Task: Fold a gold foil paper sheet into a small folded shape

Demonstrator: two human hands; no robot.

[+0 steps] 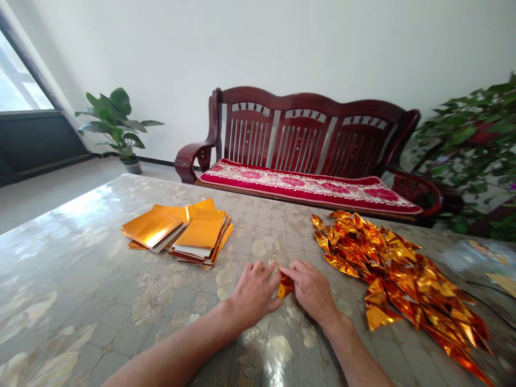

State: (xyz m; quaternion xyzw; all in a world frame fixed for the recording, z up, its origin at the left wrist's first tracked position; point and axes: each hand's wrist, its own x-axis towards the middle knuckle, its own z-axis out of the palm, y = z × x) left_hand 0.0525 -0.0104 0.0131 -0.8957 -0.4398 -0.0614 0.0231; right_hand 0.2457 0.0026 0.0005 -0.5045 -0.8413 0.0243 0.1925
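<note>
Between my hands, on the table, lies a small piece of shiny gold foil paper [285, 286], partly folded and partly hidden by my fingers. My left hand [257, 290] presses at its left side, fingers bent around the edge. From the right, my right hand [312, 287] grips it, with the index finger laid across the top. To the left are stacks of flat gold foil paper sheets [201, 229], white on their undersides. A heap of folded gold foil paper pieces [374, 252] spreads over the right side.
The table [161, 333] has a glossy, flower-patterned cover. A clear plastic bag [475, 258] and a dark cable [494, 309] lie at the right edge. Behind stands a dark red wooden bench [282, 129] with a red floral cushion [306, 185]; potted plants [119, 126] flank it.
</note>
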